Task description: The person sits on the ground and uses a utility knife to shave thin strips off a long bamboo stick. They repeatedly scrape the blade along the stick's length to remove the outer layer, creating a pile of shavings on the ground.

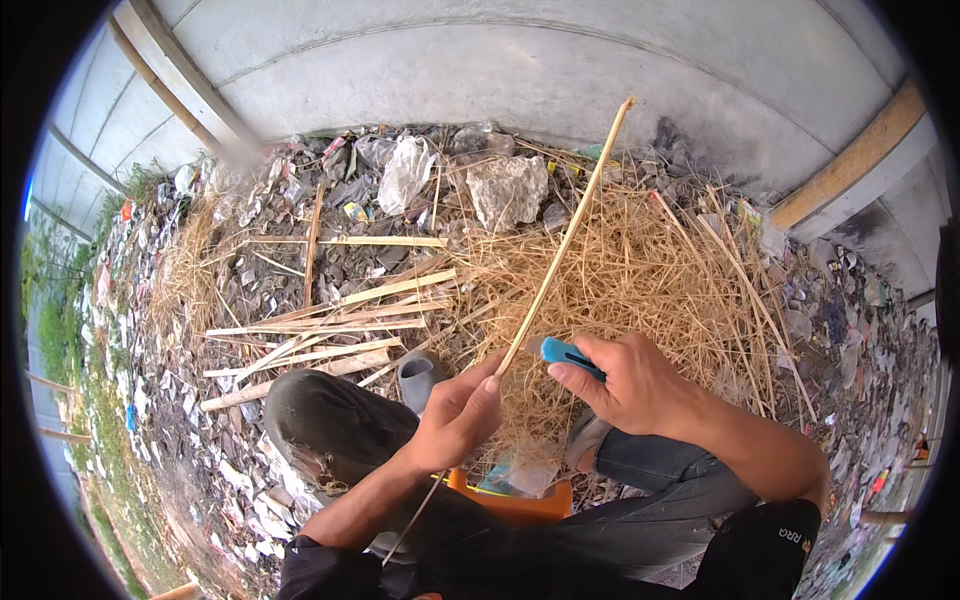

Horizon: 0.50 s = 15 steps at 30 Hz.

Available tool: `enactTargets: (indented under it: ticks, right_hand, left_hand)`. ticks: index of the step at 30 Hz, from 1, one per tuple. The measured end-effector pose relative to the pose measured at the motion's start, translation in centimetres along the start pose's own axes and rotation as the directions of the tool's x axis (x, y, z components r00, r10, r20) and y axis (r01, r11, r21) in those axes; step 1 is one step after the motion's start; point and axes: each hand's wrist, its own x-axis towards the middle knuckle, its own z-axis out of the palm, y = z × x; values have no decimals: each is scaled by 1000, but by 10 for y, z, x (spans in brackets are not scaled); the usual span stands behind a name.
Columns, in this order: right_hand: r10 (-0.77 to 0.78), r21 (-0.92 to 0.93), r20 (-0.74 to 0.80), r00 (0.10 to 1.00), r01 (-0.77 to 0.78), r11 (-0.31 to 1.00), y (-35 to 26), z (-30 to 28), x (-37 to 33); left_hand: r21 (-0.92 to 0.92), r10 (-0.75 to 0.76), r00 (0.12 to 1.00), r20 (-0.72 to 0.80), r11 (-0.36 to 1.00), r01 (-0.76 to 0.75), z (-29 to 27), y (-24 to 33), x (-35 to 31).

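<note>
A long, thin bamboo strip [568, 245] slants up and away from me, its far end near the wall. My left hand [460, 418] is closed round its lower part, thumb on top, and the thin tail runs back over my lap. In my right hand [632, 385] is a blue-handled utility knife [572, 356], gripped with the thumb along its side. The short blade points left and lies close to the strip, just beyond my left fingers; whether it touches cannot be made out. Beneath the strip spreads a heap of straw-like shavings [640, 270].
Several split bamboo pieces [340, 325] lie on the littered ground to the left. A pale rock [507, 192] and a crumpled plastic bag [406, 175] sit by the grey wall [480, 75]. An orange plastic stool [515, 503] shows between my legs. Wooden posts [850, 165] stand against the wall.
</note>
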Motion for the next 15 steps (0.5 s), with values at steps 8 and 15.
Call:
enactTargets:
  ticks: [8, 15]
  right_hand:
    - [-72, -155, 12, 997, 73, 985, 6, 46, 17]
    - [226, -193, -171, 959, -258, 947, 60, 4, 67]
  left_hand:
    - [180, 22, 993, -114, 984, -1, -14, -11, -4]
    - [188, 68, 994, -85, 981, -51, -31, -19, -20]
